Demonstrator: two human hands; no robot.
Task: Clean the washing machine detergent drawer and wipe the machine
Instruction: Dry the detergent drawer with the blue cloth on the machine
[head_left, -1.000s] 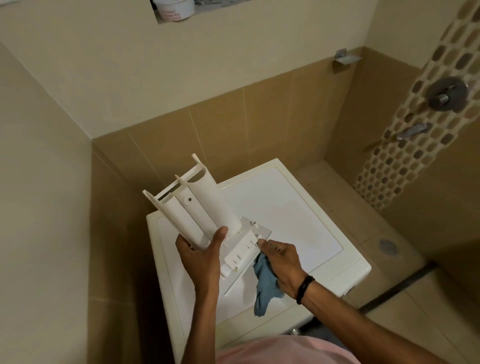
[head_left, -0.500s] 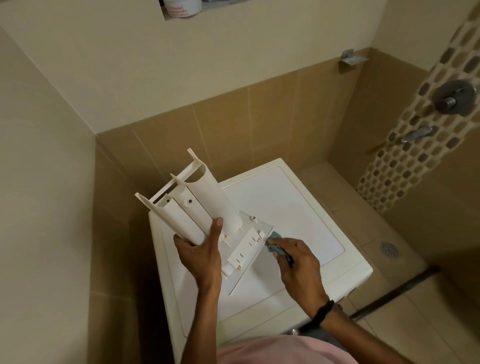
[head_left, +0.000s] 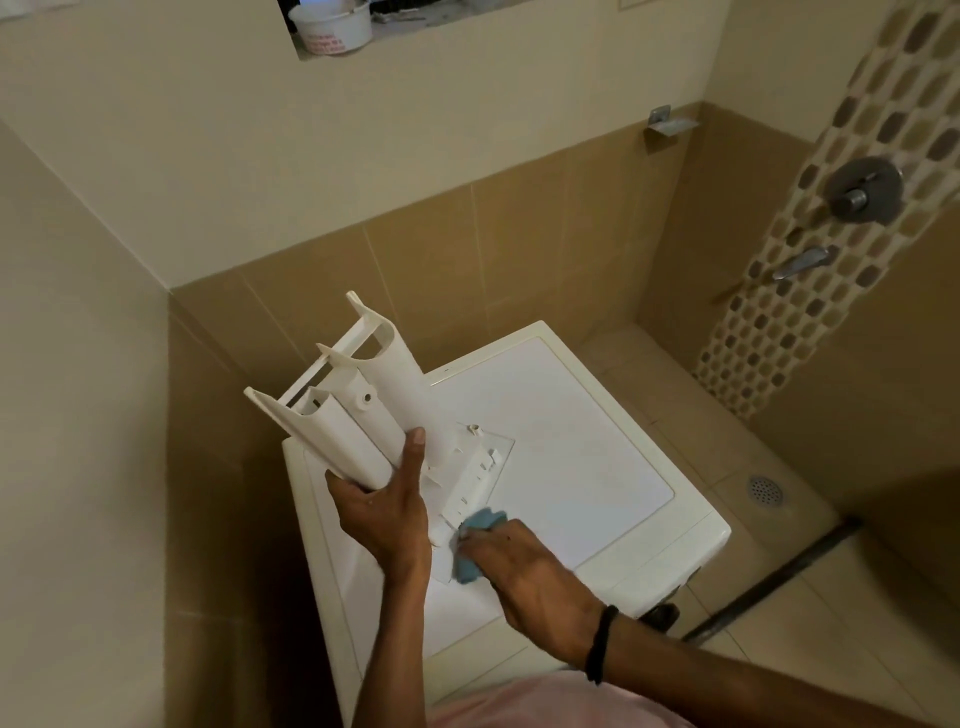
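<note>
My right hand (head_left: 524, 566) is curled round a bunched cloth (head_left: 475, 540) and presses it to the near end of the drawer (head_left: 374, 410). My left hand (head_left: 384, 519) grips the drawer's middle, thumb along its underside, holding it tilted above the machine (head_left: 571, 457). I judge this to be the drawer-wiping step. The next move calls for turning the drawer to reach its other faces, then wiping the machine's top. Beyond lie a drain (head_left: 764, 489) and a valve (head_left: 862, 189).

Left hand (head_left: 387, 514) grips detergent drawer (head_left: 384, 410); right hand (head_left: 524, 564) presses blue cloth (head_left: 475, 545) against it.
</note>
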